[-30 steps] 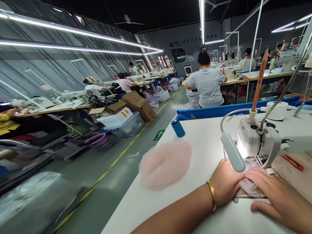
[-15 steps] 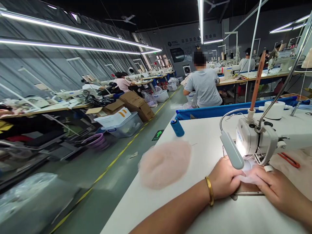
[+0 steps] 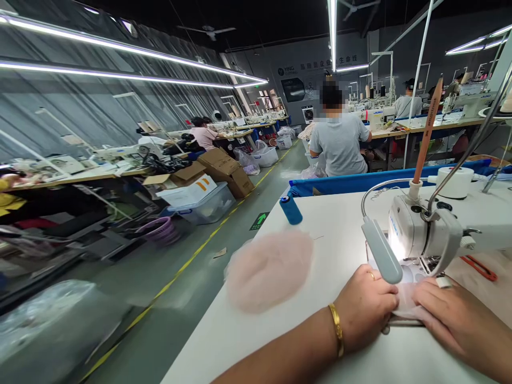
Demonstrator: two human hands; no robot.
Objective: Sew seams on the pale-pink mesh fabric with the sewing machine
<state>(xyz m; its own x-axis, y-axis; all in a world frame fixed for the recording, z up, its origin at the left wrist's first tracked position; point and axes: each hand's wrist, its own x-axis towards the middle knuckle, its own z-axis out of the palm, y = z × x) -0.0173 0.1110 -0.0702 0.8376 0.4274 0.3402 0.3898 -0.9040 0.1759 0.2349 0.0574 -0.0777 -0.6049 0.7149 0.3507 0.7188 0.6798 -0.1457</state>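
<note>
A piece of sheer pale pink fabric [image 3: 407, 301] lies at the front of the white sewing machine [image 3: 408, 224], below its presser foot. My left hand [image 3: 368, 304] holds the fabric's left side, fingers curled together. On the right side, my right hand [image 3: 452, 314] presses and grips it with the fingers closed. The grey lamp [image 3: 382, 250] hangs just above my left hand and hides part of the needle area. A round pile of the same sheer pink fabric [image 3: 272, 269] rests on the table to the left.
A blue thread spool [image 3: 291, 210] stands on the white table [image 3: 320, 341]. Orange-handled snips [image 3: 480, 268] lie right of the machine head, near a white thread cone [image 3: 454, 181]. A pencil [image 3: 429, 128] stands upright on the machine. A co-worker [image 3: 340, 138] sits ahead beyond blue cloth.
My left hand has shifted slightly left and down, and its fingers now lie more over the fabric. My right hand has turned flatter. The fabric between them is spread smoother.
</note>
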